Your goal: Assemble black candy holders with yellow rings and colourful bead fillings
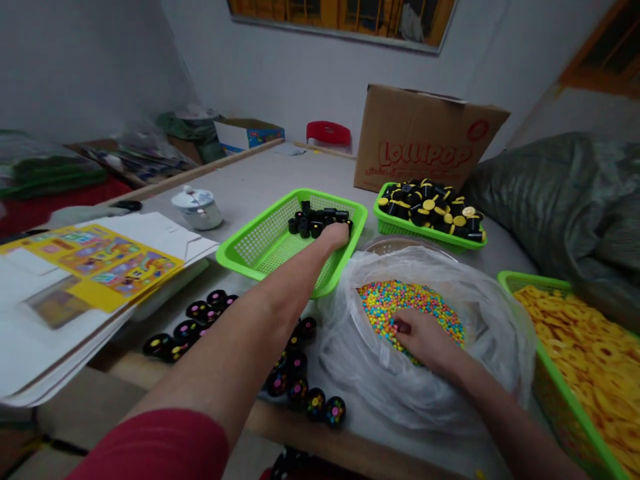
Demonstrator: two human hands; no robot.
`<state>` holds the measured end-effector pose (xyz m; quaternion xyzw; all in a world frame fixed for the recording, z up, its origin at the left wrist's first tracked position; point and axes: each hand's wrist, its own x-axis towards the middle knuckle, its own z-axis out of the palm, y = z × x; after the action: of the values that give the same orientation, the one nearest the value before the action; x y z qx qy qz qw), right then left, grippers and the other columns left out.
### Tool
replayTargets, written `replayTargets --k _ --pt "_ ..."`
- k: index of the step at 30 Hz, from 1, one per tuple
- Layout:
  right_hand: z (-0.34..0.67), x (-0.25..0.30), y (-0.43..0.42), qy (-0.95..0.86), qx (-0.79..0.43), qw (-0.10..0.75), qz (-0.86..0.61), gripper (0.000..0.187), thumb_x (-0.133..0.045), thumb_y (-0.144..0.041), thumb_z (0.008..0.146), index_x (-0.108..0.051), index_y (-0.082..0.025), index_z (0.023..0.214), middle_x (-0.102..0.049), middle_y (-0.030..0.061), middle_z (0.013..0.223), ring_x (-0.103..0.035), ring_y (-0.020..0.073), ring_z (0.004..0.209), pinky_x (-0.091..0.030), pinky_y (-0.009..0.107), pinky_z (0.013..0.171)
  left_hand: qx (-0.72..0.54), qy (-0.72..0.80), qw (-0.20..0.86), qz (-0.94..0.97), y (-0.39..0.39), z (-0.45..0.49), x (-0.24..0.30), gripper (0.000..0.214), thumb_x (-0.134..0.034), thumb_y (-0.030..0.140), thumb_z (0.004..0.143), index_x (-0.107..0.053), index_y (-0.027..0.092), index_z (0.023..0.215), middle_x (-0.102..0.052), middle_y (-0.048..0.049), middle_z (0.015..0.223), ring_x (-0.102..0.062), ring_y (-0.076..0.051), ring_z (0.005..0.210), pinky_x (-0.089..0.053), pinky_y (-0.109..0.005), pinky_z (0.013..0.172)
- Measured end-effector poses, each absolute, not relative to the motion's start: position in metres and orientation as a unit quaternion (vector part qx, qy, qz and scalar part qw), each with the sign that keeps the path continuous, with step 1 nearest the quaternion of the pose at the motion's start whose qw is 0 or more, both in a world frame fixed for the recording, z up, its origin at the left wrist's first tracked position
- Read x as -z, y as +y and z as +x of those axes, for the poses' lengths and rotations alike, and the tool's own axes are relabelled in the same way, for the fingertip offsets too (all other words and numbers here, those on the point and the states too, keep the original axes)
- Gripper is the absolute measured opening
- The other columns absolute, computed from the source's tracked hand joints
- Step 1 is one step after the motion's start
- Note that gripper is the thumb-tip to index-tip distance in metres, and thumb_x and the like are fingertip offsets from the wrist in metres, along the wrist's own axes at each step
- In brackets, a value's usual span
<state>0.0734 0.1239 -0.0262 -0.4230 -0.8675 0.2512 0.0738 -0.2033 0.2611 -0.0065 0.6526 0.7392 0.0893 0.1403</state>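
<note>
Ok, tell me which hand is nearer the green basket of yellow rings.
Right hand, resting in the multicoloured beads left of that basket. The left hand is farther off, at the black pieces in another green basket.

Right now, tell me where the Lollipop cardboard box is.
In the head view, the Lollipop cardboard box stands upper right at the far side of the table, just behind the green basket of black and yellow pieces.

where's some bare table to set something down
The widest bare stretch of tabletop lies behind the green basket, between the small white jar and the cardboard box. The front is crowded: black dotted pieces sit against the plastic bag of beads, with the basket of yellow rings at the right.
</note>
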Motion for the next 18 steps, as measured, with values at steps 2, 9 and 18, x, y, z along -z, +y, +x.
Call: replayTargets --k 2,9,18 --pt "0.071 0.033 0.125 -0.830 -0.337 0.125 -0.427 0.022 -0.053 -0.012 0.070 -0.066 -0.021 0.086 -0.067 0.0015 0.077 -0.059 0.0157 0.070 -0.046 0.028 0.066 -0.089 0.750 0.147 0.639 0.264 -0.206 0.012 0.034 -0.057 0.032 0.088 -0.055 0.011 0.113 -0.057 -0.0121 0.115 -0.058 -0.023 0.101 -0.050 -0.042 0.086" --pt "0.074 0.027 0.126 -0.728 -0.524 0.207 -0.390 0.021 -0.064 -0.025 0.068 -0.064 -0.017 0.088 -0.067 0.0018 0.080 -0.062 0.0158 0.076 -0.050 0.032 0.074 -0.154 0.761 0.168 0.607 0.245 -0.218 -0.006 0.025 -0.067 0.017 0.076 -0.065 0.004 0.097 -0.067 -0.0144 0.097 -0.063 -0.026 0.091 -0.050 -0.036 0.081" --pt "0.118 0.017 0.126 -0.704 -0.498 0.300 -0.408 0.024 -0.067 -0.028 0.069 -0.063 -0.019 0.090 -0.066 0.0020 0.085 -0.061 0.0173 0.083 -0.048 0.036 0.084 -0.440 0.584 0.323 0.601 0.148 -0.192 -0.062 0.047 -0.067 0.022 0.066 -0.058 0.013 0.111 -0.068 -0.0071 0.091 -0.063 -0.016 0.076 -0.053 -0.032 0.075"
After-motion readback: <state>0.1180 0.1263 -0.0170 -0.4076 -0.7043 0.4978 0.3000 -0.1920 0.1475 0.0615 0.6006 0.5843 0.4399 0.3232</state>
